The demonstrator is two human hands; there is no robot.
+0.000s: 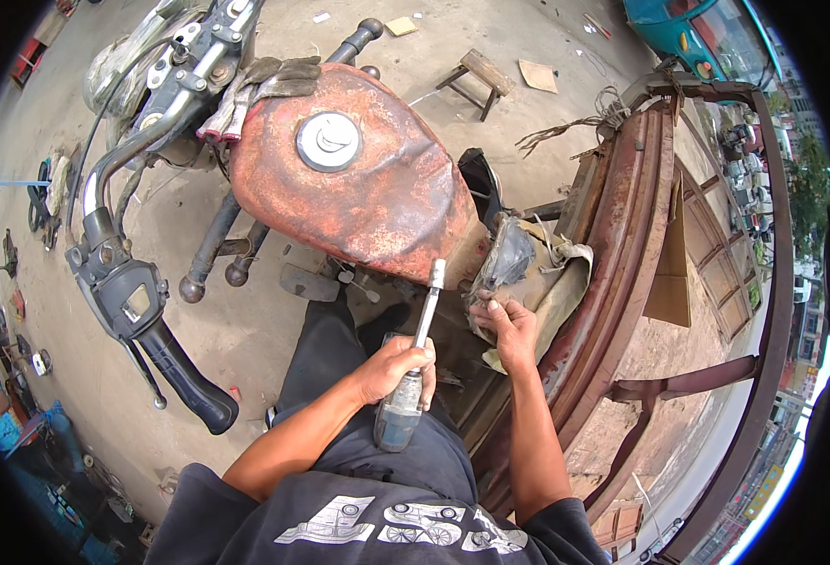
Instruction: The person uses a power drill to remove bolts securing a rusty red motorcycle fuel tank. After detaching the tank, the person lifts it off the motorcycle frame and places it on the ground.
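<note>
My left hand [388, 371] is closed round a dark grey power driver [398, 421], held in front of my waist. From it a long chrome socket extension [428, 311] points up toward the rear edge of a rusty red fuel tank [358, 207]. My right hand [507, 330] is in a pinch beside a torn seat [532, 278] with a ragged cover and grey plastic on top. Whatever is between those fingertips is too small to make out. The tank has a round silver cap [329, 141] and a dented side.
Handlebars with a black grip [187, 377] stand at the left, and worn work gloves [269, 80] lie against the tank. A rusty metal cargo bed [612, 254] fills the right. Beyond the tank is a small wooden stool [479, 77]. Tools and parts lie at far left.
</note>
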